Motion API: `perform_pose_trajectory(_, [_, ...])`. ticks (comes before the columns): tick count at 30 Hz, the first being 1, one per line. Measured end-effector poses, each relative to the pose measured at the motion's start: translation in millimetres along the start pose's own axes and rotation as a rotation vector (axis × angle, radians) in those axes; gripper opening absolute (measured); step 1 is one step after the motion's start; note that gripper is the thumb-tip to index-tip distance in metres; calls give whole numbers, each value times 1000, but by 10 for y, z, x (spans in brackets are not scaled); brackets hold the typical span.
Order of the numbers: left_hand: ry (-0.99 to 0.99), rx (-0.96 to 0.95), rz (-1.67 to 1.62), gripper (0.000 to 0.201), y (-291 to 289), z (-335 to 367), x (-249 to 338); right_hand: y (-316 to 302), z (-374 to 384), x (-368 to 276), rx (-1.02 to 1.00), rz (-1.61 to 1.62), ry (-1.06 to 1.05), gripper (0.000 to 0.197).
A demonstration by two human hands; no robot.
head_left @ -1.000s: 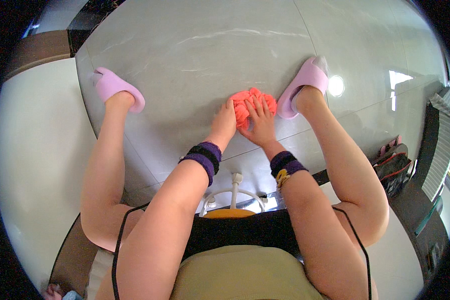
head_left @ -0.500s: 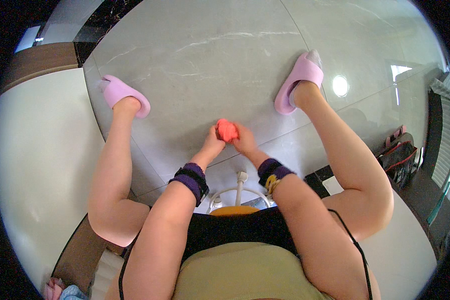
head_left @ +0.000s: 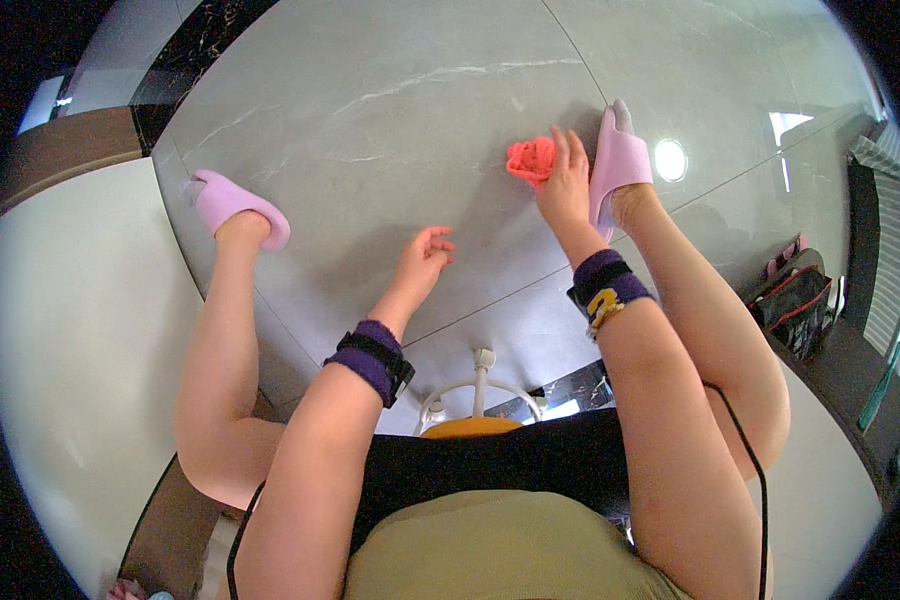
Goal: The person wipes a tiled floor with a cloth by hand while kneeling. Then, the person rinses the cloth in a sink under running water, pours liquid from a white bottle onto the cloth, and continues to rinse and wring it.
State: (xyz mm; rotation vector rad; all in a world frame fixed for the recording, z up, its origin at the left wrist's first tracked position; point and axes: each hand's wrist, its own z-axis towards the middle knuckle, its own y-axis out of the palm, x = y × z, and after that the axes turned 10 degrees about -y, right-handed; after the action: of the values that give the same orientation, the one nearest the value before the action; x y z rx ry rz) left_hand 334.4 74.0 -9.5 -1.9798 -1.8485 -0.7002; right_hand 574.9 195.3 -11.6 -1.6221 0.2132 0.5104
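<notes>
A coral-red crumpled soft bundle, its exact kind hard to make out, is low by the floor between my feet, closer to the right one. My right hand reaches forward along its right side, fingers stretched out and the thumb side against it. The thumb itself is mostly hidden. Apart from the bundle, my left hand hovers nearer to me over the floor, fingers loosely bent and spread, with nothing in it. Purple wristbands with black straps circle both wrists.
My feet in pink slippers rest wide apart on grey tiles. A white panel runs along the left. White stool legs stand below my seat. A black bag with red trim sits at the right.
My hands have parted. The coral-red bundle, held between both hands before, has gone forward and right with my right hand. My left hand has let go and stayed nearly in place, its fingers spread.
</notes>
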Motion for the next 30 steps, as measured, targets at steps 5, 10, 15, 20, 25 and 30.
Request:
perform_pose_trajectory(5, [-52, -21, -23, 40, -60, -53, -261, 319, -284, -192, -45, -75, -152, 75])
perform_pose_trajectory(10, [-140, -40, -41, 38, 20, -58, -412, 728, -907, -491, -52, 57, -262, 57])
perform_pose_trajectory(15, [-103, -36, -44, 34, 35, -23, -493, 784, -1119, -580, -160, 80, -464, 57])
perform_pose_trajectory(20, [-42, -30, 3, 33, 5, -126, -308, 601, -213, -306, -100, 9, -292, 58])
perform_pose_trajectory(25, [-36, -17, 8, 30, 144, -254, -114, 655, -740, -489, -162, 2, -250, 58])
perform_pose_trajectory(30, [66, 70, 144, 27, -173, -412, -236, 344, -1197, -1069, -399, -70, -401, 58])
